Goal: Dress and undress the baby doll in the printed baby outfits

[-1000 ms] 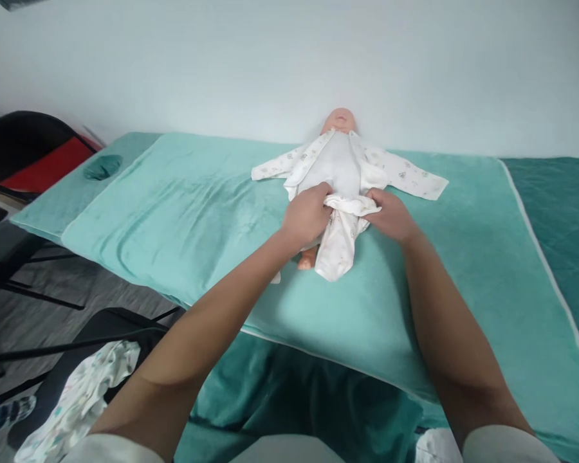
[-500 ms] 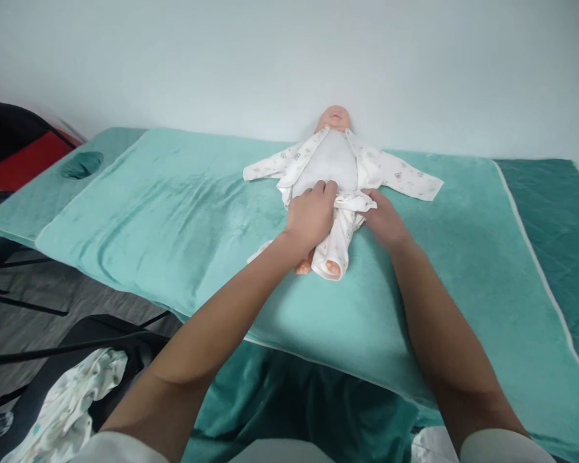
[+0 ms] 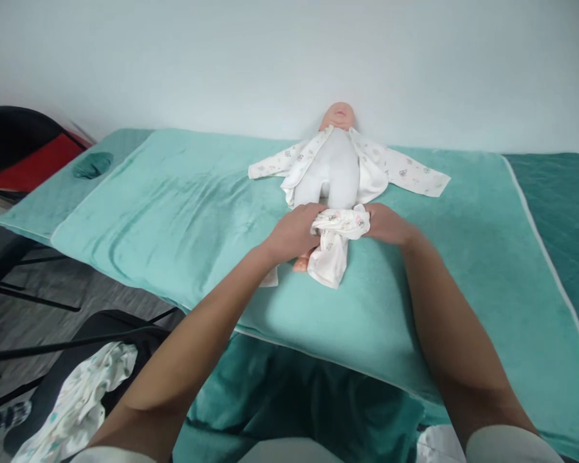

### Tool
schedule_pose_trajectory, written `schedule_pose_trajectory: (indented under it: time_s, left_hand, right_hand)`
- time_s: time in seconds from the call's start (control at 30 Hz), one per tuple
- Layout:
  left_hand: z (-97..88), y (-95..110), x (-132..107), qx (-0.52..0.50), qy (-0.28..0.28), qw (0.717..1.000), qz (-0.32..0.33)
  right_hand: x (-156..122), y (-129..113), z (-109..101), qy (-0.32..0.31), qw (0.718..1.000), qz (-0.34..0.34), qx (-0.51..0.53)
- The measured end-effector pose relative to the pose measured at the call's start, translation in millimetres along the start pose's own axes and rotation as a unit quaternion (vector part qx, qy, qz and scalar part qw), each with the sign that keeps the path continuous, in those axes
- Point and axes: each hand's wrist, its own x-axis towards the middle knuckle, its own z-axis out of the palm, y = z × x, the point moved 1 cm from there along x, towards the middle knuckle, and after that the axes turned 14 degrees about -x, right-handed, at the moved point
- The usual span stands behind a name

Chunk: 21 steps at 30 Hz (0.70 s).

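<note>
A baby doll (image 3: 335, 161) lies on its back, its head toward the wall. Its white printed jacket (image 3: 410, 173) hangs open, sleeves spread to both sides, with the pale cloth torso bare between. Bunched around the doll's lower legs are white printed baby pants (image 3: 340, 222). My left hand (image 3: 296, 230) grips the waistband on the left, fingers closed and partly hidden. On the right, my right hand (image 3: 385, 223) pinches the same waistband. One doll foot (image 3: 301, 263) shows below my left hand; the other is out of sight, with one pant leg hanging past it.
A green plush cover (image 3: 174, 206) lies over the massage table, which has a face hole (image 3: 92, 165) at its left end. A crumpled printed cloth (image 3: 84, 399) rests on a black chair (image 3: 110, 321) at lower left. A black and red chair (image 3: 33, 161) stands beyond the table.
Both hands have pulled the pants down from the doll's hips to its lower legs, toward me. The torso and upper legs are now uncovered. The view has shifted slightly.
</note>
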Motion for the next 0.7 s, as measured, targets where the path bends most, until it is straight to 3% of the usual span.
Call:
schedule_pose_trajectory:
  time_s: [0.13,0.3,0.47,0.57,0.7]
  left_hand:
    - [9.8,4.3,10.6,0.128,0.023,0.991,-0.03]
    - [-1.2,12.5,25.4,0.162,-0.006,0.986,-0.048]
    - [-2.5,10.6,35.2,0.148,0.119,0.98,-0.064]
    - [1.4,10.9,35.3,0.102,0.166,0.979,-0.055]
    - [-6.3,7.0,24.6,-0.111,0.111,0.987,-0.047]
  right_hand:
    - [2.8,0.8,3.8,0.06,0.998,-0.001,-0.033]
    - [6.3,2.7,9.2,0.133,0.991,-0.004,-0.009]
    - [14.2,10.6,14.3,0.261,0.963,0.062,-0.007]
    - [17.0,14.3,16.0,0.286,0.954,0.084,-0.035]
    - [16.0,11.4,12.9,0.319,0.945,0.015,-0.072]
